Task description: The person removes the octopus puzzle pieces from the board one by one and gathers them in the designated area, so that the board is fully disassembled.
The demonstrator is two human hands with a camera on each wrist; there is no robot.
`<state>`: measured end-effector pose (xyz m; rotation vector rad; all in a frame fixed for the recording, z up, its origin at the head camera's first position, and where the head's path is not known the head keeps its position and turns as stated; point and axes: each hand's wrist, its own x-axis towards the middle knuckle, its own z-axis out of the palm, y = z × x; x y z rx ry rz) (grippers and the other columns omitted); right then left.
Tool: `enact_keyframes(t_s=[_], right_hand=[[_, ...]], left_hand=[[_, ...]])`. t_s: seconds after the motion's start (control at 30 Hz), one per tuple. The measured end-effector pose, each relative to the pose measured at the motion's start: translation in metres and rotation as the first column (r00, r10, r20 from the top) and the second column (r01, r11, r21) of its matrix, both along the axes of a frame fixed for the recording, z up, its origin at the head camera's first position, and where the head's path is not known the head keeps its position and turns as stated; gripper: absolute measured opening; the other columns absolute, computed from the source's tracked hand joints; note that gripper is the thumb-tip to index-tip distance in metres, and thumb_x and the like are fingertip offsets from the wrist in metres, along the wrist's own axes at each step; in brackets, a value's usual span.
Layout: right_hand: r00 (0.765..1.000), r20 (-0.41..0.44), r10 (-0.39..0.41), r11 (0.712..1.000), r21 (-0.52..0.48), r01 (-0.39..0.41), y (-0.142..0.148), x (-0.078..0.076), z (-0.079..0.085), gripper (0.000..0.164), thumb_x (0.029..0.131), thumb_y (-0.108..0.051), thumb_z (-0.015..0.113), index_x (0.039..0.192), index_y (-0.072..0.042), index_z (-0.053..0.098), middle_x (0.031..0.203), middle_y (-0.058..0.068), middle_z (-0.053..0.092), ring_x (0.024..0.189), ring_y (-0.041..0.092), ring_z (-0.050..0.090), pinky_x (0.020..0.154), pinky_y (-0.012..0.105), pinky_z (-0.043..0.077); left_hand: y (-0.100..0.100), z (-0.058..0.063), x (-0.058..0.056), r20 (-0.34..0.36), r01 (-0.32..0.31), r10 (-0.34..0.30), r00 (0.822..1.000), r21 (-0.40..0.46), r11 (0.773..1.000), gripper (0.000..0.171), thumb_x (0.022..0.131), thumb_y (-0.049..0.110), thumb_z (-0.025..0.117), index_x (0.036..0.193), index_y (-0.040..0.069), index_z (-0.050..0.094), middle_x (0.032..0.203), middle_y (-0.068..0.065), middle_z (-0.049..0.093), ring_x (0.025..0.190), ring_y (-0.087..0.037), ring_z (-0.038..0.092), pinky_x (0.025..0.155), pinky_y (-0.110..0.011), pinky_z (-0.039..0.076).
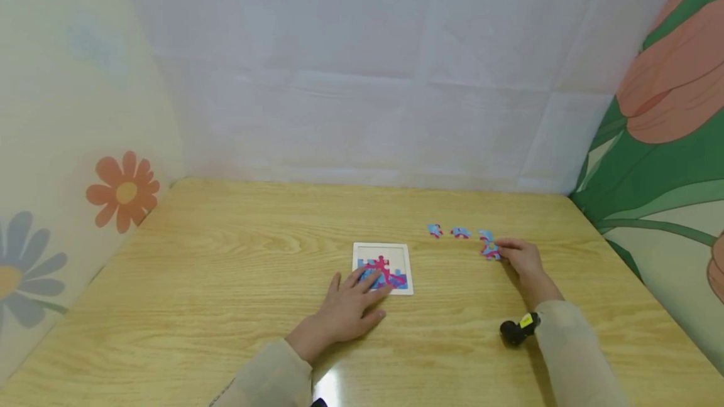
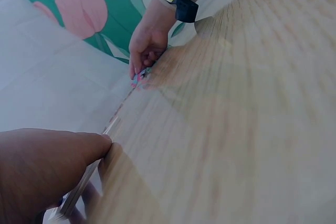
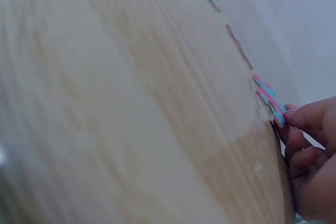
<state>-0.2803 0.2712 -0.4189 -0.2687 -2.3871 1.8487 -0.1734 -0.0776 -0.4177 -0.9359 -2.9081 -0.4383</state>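
A square white puzzle tray (image 1: 383,246) lies on the table, its lower part filled with joined blue and pink jigsaw pieces (image 1: 381,264). My left hand (image 1: 351,309) rests over the tray's lower left with fingers spread, covering some of the pieces. To the right, my right hand (image 1: 523,264) pinches a blue and pink jigsaw piece (image 1: 490,252) between thumb and fingers. In the right wrist view this held piece (image 3: 271,100) is tilted, one edge near the table. Another loose piece (image 1: 485,235) lies right behind it.
Two more loose pieces, a left one (image 1: 435,230) and a middle one (image 1: 460,232), lie in a row behind and right of the tray. A white cloth (image 1: 367,112) closes off the wooden table's (image 1: 226,281) back edge. Flower-printed panels (image 1: 673,162) stand at both sides.
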Motion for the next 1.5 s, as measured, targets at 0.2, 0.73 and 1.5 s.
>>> enact_keyframes(t_s=[0.2,0.73,1.5], right_hand=[[1.000,-0.002,-0.026,0.999,0.023,0.026,-0.0001,-0.0006,-0.0015,0.028,0.079,0.005,0.054,0.105,0.017,0.051,0.077,0.000,0.059,0.061,-0.001,0.049,0.054,0.014,0.043],[1.000,-0.009,-0.020,0.997,0.071,0.021,0.0004,0.0007,-0.0002,0.030,0.080,0.004,0.053,0.107,0.016,0.050,0.083,0.002,0.059,0.063,-0.003,0.049,0.056,0.013,0.043],[0.999,0.034,-0.039,0.994,-0.101,0.042,-0.0022,0.0067,0.0065,0.018,0.081,0.001,0.054,0.096,0.009,0.059,0.066,-0.005,0.055,0.058,0.004,0.049,0.052,0.016,0.042]], left_hand=[[-0.0004,-0.0016,-0.0014,-0.005,0.002,-0.002,1.000,0.001,1.000,0.044,0.088,0.038,0.041,0.130,0.022,0.042,0.137,-0.007,0.028,0.125,-0.032,0.016,0.091,-0.061,0.010],[-0.0001,0.0013,-0.0004,-0.010,0.009,-0.009,1.000,0.010,1.000,0.044,0.088,0.037,0.043,0.129,0.020,0.043,0.137,-0.008,0.029,0.125,-0.033,0.017,0.090,-0.061,0.011],[-0.0003,0.0005,-0.0003,-0.007,0.009,-0.008,1.000,0.012,1.000,0.044,0.088,0.038,0.043,0.129,0.020,0.043,0.137,-0.008,0.029,0.125,-0.033,0.017,0.090,-0.061,0.011]])
